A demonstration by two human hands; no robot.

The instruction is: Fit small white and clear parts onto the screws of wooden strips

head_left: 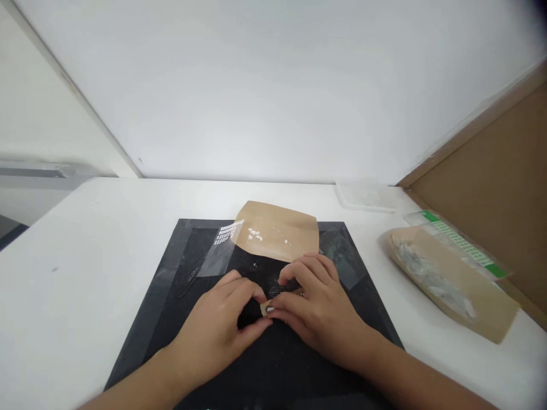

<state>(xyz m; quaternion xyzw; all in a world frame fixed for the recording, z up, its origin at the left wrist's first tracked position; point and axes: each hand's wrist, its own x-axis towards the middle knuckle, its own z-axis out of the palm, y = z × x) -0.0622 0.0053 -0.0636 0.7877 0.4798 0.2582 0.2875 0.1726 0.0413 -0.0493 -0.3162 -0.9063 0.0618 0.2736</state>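
Observation:
Over a black mat [273, 364], my left hand [222, 316] and my right hand [320, 304] meet at a small tan piece [264, 309] with a dark spot and a tiny white bit on it. Thumb and forefinger of my left hand pinch its left end. My right thumb and forefinger close on it from the right, covering most of it. Just beyond my hands lies a sheet of brown paper [282, 222] with several small white bits on it. A clear strip with rows of white stickers [228, 230] touches the paper's left edge.
To the right, a brown paper sheet [491, 313] bears a heap of crumpled clear scraps [427, 273]. Behind it lies a clear sheet with a green-and-white grid [461, 242]. A translucent lid or tray [367, 196] sits near the back wall. A cardboard panel [491, 171] borders the right side.

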